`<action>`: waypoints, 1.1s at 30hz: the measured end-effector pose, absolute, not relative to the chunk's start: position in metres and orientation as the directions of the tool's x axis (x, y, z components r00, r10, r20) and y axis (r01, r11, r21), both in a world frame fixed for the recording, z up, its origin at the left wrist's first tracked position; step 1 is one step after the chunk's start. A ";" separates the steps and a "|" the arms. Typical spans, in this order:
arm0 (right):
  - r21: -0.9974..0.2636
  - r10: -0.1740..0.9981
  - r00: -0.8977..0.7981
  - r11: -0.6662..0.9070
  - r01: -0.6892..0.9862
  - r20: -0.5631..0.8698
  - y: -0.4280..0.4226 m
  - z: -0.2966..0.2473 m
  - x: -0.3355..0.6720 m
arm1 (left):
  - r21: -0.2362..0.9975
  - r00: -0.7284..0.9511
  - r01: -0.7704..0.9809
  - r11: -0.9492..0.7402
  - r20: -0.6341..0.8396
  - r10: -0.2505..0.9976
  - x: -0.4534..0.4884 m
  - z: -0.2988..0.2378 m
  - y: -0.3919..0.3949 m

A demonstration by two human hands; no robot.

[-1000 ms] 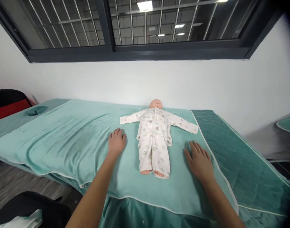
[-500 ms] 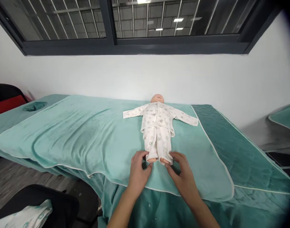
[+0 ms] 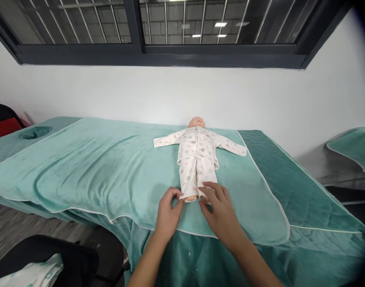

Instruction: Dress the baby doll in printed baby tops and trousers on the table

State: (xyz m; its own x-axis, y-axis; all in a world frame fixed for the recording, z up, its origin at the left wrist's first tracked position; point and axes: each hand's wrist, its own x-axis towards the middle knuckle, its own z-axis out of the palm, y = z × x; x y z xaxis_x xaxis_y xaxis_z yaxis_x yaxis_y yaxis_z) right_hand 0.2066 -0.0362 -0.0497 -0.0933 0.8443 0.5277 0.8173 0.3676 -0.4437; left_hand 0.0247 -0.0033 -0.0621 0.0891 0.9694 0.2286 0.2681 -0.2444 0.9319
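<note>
A baby doll (image 3: 196, 121) lies on its back, dressed in a white printed long-sleeved top (image 3: 197, 141) and matching pants (image 3: 188, 173). Its head is toward the wall and its arms are spread out. My left hand (image 3: 168, 213) pinches the outer corner of the left pant cuff between thumb and index finger. Over the right pant leg's lower end is my right hand (image 3: 219, 211), its fingers apart and its fingertips at the inner side of that cuff. The doll's left-side toes show below the cuff; the other foot is hidden behind my right hand.
A light green blanket (image 3: 110, 167) with pale edging lies under the doll on a bed with a darker green cover (image 3: 292, 183). A black chair (image 3: 77, 255) holding folded white cloth (image 3: 41, 273) stands at lower left. A window (image 3: 170, 55) is above.
My right hand has moved left and up from the outer side of the right cuff to across that pant leg. My left hand stays at the left cuff, fingers now closer together.
</note>
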 end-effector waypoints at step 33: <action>-0.653 0.920 -0.124 0.354 0.670 0.372 -0.027 -0.023 0.236 | 0.621 0.479 0.441 -0.648 0.447 0.755 0.040 -0.034 0.026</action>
